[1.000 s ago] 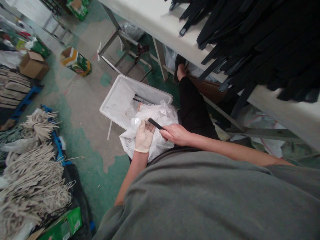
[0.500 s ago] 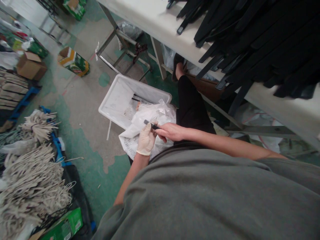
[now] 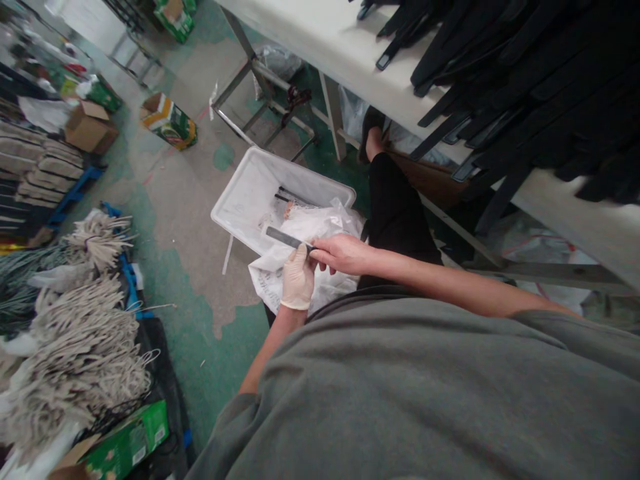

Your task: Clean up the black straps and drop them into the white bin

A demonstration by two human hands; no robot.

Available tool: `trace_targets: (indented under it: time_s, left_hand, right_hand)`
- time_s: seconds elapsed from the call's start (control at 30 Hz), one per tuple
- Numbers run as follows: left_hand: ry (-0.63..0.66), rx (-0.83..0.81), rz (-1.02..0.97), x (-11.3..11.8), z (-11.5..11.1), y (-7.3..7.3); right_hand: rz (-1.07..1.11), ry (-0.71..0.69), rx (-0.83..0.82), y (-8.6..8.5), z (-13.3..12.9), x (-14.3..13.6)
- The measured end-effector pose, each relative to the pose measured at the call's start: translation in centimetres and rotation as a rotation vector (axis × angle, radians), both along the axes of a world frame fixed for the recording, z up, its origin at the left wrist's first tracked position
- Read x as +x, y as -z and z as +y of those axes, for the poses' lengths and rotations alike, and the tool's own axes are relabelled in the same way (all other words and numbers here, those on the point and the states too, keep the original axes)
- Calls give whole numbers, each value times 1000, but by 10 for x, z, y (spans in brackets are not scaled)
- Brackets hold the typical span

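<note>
Well apart from the fingers, farthest to their left, a stack of beige bundles (image 3: 50,170) is seen, with a brown cardboard box (image 3: 91,128) set near it. Also well to the left of the fingers, a heap of pale cords (image 3: 85,360) is spread, and a green carton (image 3: 131,441) is placed at its lower edge. Farther forward, left of the fingers, a yellow-and-green carton (image 3: 170,122) is stood on the floor. Just ahead of the fingers a white bin (image 3: 240,183) is placed, in which thin dark pieces (image 3: 283,190) are contained. The dark flat strip (image 3: 286,236) is held in both hands; its free end is pointed forward and left past the fingertips, above the bin's near side, and whether the bin is touched cannot be told. By the gloved left hand (image 3: 299,277) the strip is pinched, the thumb being pressed against it; the other fingers are mostly hidden. Under the hands a white plastic bag (image 3: 333,220) is draped. By the bare right hand (image 3: 347,254) the near end is gripped, the fingers being closed on it. To the right of the fingers, a pile of black strips (image 3: 540,87) is heaped on a pale table (image 3: 320,27).
</note>
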State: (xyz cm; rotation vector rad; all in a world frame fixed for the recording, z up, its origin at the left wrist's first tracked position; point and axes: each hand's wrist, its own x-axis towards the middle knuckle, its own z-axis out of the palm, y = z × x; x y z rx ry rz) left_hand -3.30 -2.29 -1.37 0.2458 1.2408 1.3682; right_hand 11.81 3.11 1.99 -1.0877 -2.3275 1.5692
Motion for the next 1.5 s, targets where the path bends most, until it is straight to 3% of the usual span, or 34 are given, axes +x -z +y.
trace_targets:
  time_s: [0.13, 0.23, 0.37, 0.43, 0.6, 0.67, 0.73, 0.9, 1.0, 1.1, 1.27, 1.4, 1.5]
  left_hand:
    - [-135, -5, -5, -16, 2, -6]
    - [-83, -7, -26, -12, -1, 1]
    - [-37, 60, -7, -12, 4, 1]
    - [-81, 116, 54, -31, 13, -15]
    - [-240, 351, 324, -92, 28, -78]
    - [-253, 368, 323, -97, 27, -85]
    - [-256, 295, 238, -92, 23, -73]
    - [-278, -46, -105, -65, 6, -11]
    - [-257, -187, -241, -51, -3, 12]
    - [-236, -229, -296, -32, -11, 19]
    - [-112, -185, -279, -4, -17, 21]
    - [-177, -122, -226, -16, -14, 17]
    - [-208, -147, -227, -26, -13, 16]
  right_hand:
    - [-101, -23, 123, -10, 1, 5]
    - [-178, 10, 175, -13, 0, -3]
    - [-53, 11, 107, -11, 7, -24]
    - [18, 7, 101, -13, 10, -31]
    - [110, 12, 167, -28, 8, -37]
    - [115, 24, 194, -33, 5, -35]
    - [73, 38, 221, -32, 3, -32]
    - [-120, -43, 287, -19, 0, -16]
    - [-242, -92, 307, -15, -4, -4]
    - [-321, -109, 290, -10, -7, -3]
    - [-326, -83, 307, 6, -5, -25]
    - [-263, -101, 283, 2, -2, -22]
    - [-353, -97, 250, -5, -1, -18]
